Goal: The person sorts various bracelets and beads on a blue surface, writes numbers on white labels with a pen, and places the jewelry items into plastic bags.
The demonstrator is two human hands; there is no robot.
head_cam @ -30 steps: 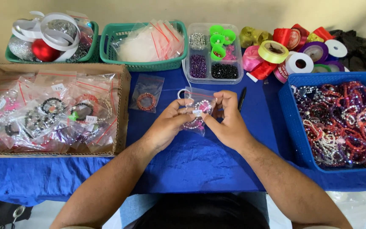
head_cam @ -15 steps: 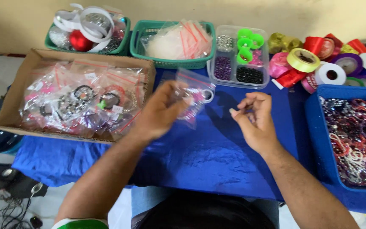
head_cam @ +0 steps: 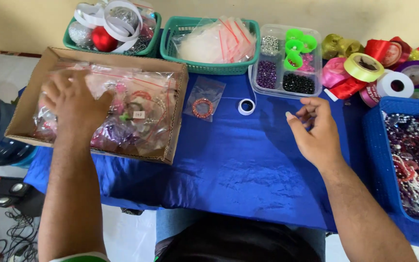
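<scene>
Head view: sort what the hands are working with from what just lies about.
In hand: left hand pressing on bagged bracelets in the cardboard box; right hand open and empty.
Lying about: lone bagged bracelet, bead tray, ribbon rolls, blue crate.

A deep blue cloth (head_cam: 248, 165) with a slight sheen covers the table, and the crate (head_cam: 379, 160) at the right edge is the same blue, filled with bracelets (head_cam: 415, 165) in purple, red, white and pink. The cardboard box (head_cam: 30, 92) is plain brown; its clear bags (head_cam: 141, 106) have red strips along the top. Two baskets (head_cam: 168, 41) at the back are teal green; one has a red bauble (head_cam: 104, 39), a silver one and white ribbon. The clear tray (head_cam: 287, 60) shows purple, black, silver and pink beads and neon green rings. Ribbon rolls (head_cam: 364, 65) are yellow, red, pink, gold, purple and white. A small bag (head_cam: 203, 99) lying apart on the cloth has an orange-red bracelet
</scene>
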